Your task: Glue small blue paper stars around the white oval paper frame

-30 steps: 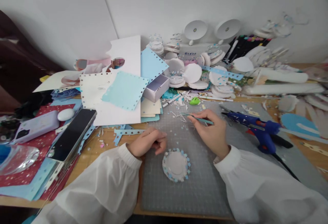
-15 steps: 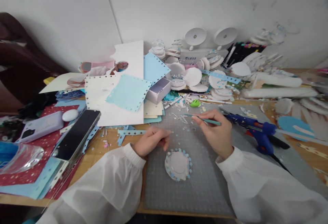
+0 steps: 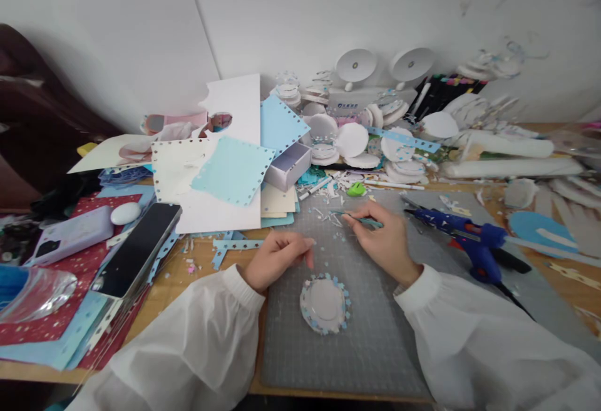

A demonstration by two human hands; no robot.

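Note:
My right hand (image 3: 382, 239) pinches thin teal tweezers (image 3: 359, 217), their tip pointing left over paper scraps on the grey cutting mat (image 3: 366, 348). My left hand (image 3: 277, 259) rests curled on the mat's left edge, fingers drawn in with nothing visible in them. Between and just below both hands lies a round white disc (image 3: 325, 303) ringed with small blue stars. Both arms are in white sleeves.
A blue glue gun (image 3: 462, 239) lies right of my right hand. Punched blue and white paper sheets (image 3: 225, 170), a lilac box (image 3: 290, 166), stacks of white discs (image 3: 352, 138) and foam rolls (image 3: 511, 166) crowd the back. A black phone (image 3: 136, 247) lies left.
My right hand with the tweezers has shifted slightly left. My left hand's fingers have stretched a little toward the disc. The camera view has wobbled.

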